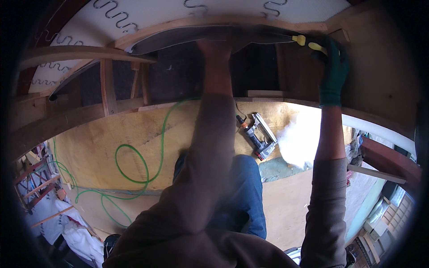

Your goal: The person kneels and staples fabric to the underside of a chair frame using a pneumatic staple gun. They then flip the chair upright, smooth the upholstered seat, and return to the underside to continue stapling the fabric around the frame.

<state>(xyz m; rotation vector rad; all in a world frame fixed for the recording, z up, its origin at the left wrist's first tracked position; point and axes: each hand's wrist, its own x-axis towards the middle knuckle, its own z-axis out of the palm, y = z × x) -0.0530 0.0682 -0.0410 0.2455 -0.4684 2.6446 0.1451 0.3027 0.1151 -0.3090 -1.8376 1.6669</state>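
Observation:
A curved wooden sofa frame (192,22) arches over me, with a dark fabric panel (187,38) stretched along its rail. My left hand (216,47), bare, presses up against the fabric at the rail; its fingers are hidden behind the edge. My right hand (334,67) wears a green glove and grips a yellow-handled tool (310,43) held against the frame at the upper right. What the tool's tip touches is hidden.
A pneumatic stapler (259,136) lies on the plywood floor (111,134) with a green air hose (134,165) looping left. White stuffing (297,140) sits beside it. Zigzag springs (114,15) cross the white backing above. Wooden frame parts (38,185) stand at the lower left.

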